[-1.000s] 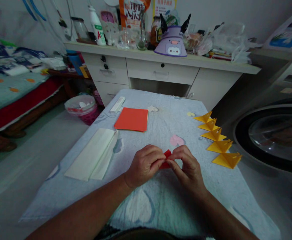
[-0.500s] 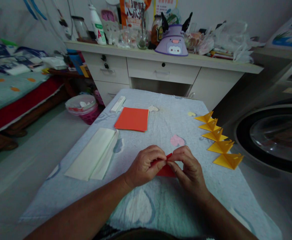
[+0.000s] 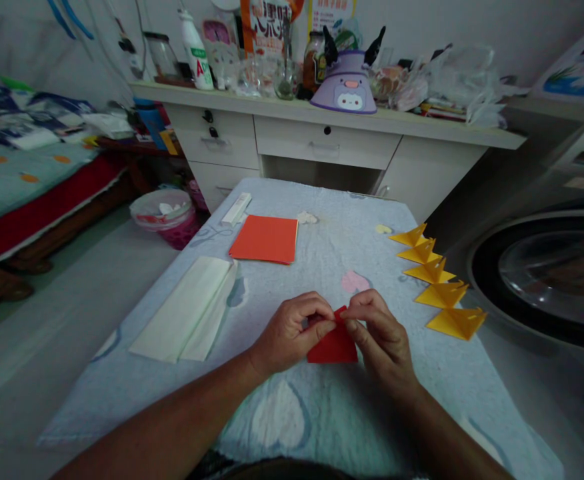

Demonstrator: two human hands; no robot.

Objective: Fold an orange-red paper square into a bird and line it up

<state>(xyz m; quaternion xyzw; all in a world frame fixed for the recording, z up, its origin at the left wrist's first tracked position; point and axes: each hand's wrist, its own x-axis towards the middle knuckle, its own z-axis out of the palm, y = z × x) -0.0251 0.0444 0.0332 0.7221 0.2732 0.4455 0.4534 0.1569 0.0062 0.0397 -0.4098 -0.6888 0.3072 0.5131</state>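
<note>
A folded piece of red paper is pinched between my two hands, just above the cloth near the front of the table. My left hand grips its upper left edge with thumb and forefinger. At its upper right edge, my right hand pinches it the same way. The fingertips almost meet at the top, hiding part of the fold. Further back lies a stack of square orange-red paper. Several folded yellow paper shapes stand in a row along the table's right side.
A folded pale sheet lies at the left of the cloth-covered table, with a slim white box behind it. A cluttered white cabinet stands beyond. There is a bin at left and a washing machine at right.
The red paper has tilted so its flat face shows more, its lower edge now in view below my fingers. My right fingers have shifted slightly; the other things stay in place.
</note>
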